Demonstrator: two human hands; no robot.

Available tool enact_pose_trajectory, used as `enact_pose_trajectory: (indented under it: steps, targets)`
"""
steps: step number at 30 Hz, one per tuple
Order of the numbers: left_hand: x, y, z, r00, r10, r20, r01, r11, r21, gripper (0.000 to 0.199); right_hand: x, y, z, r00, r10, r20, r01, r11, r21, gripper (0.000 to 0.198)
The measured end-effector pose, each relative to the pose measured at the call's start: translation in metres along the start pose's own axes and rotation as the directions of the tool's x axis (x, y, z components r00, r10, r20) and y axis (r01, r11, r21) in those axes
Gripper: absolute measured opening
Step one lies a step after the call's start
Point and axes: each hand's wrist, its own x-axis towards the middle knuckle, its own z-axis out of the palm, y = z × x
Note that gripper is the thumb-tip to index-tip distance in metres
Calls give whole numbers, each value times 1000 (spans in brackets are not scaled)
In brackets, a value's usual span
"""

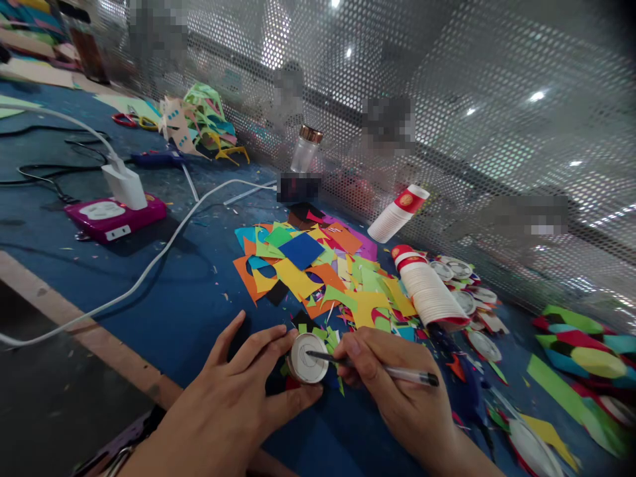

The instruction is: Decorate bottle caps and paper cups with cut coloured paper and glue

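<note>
My left hand (pixel 238 394) grips a small round paper cup base (pixel 313 372), fingertips at its upper left and thumb along its lower edge. Its white, rimmed face is turned up and bears some thin curved drawn lines. A pen (pixel 405 375) with a clear barrel and dark end is pinched in my right hand (pixel 397 404), its tip at the drawn lines. Just beyond both hands lies a heap of coloured paper scraps (pixel 301 250), many with curved cut-outs.
Stacked paper cups (pixel 430 291) lie at right beside a blue glue gun (pixel 472 391) and cut cup bases (pixel 484 346). Another cup stack (pixel 397 215) leans by the mesh wall. At left, a white cable (pixel 163 245) crosses the blue table near a magenta power strip (pixel 116 218).
</note>
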Motion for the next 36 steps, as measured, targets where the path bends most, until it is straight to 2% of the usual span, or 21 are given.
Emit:
enact_pose_trajectory:
  steps: [4,9,12,19,29,36]
  targets:
    - [1,-4,-2,998,52,23,-52,999,-9,74,-1,-1,-2,999,-37,-5,36,999,-28,35]
    - [0,-5,-1,1000,31,-3,-31,1000,-1,76,-2,-3,-4,1000,-8,16,8,1000,-10,39]
    - [1,-5,-3,998,63,31,-63,998,-7,70,-2,-3,-4,1000,-5,17,5,1000,-5,37]
    - [0,-1,0,1000,15,-3,-15,1000,15,68,-1,-2,-3,1000,-1,-32,1,1000,4,36]
    - [-2,-2,4,1000,24,-17,-23,999,39,70,1,3,1,1000,7,-7,-6,1000,3,36]
    - [0,-3,0,1000,22,3,-23,998,53,68,-1,-2,-3,1000,-17,17,18,997,-69,38]
